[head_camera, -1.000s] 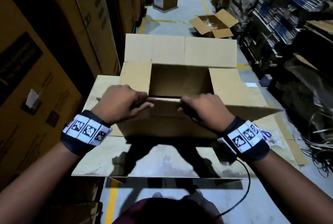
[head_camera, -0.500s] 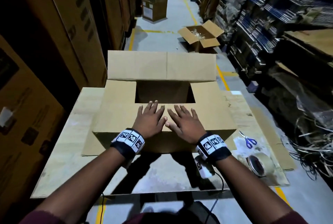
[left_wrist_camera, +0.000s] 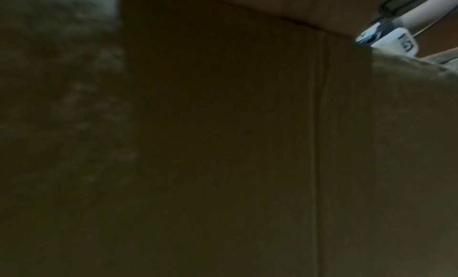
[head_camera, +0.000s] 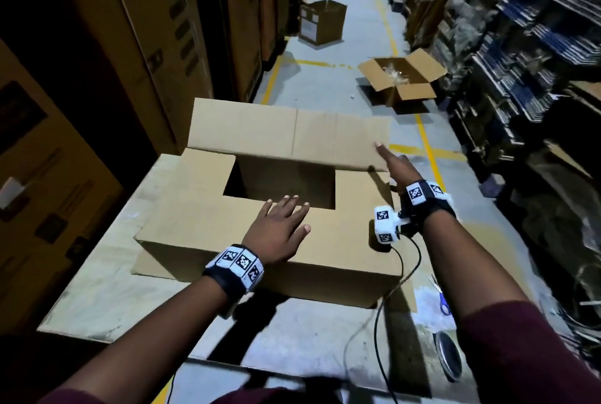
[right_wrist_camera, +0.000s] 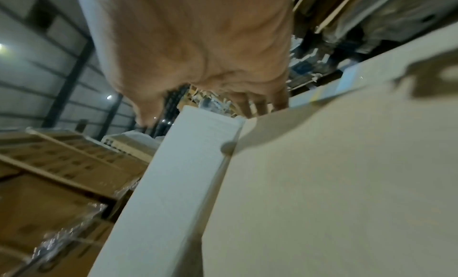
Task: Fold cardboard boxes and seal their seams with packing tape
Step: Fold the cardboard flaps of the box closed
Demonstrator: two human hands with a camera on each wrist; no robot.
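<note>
Nearest, at the tabletop's (head_camera: 107, 299) right edge, a roll of packing tape (head_camera: 448, 359) lying flat, with blue-handled scissors (head_camera: 443, 301) just beyond it. Filling the middle of the tabletop, the cardboard box (head_camera: 260, 267), three top flaps folded down and a rectangular gap left open between them. On the near flap (head_camera: 201, 218), the left hand (head_camera: 276, 234) pressed flat, its grip open, fingers straight and slightly spread. Farther along, past the box's right end, the right hand (head_camera: 398, 169) stretched out, grip open too, a fingertip touching the right end of the far flap (head_camera: 289, 133), which stands raised. Beyond the box, on the aisle floor, an open carton (head_camera: 401, 81) with flaps splayed, and farther still another carton (head_camera: 322, 23) standing upright.
</note>
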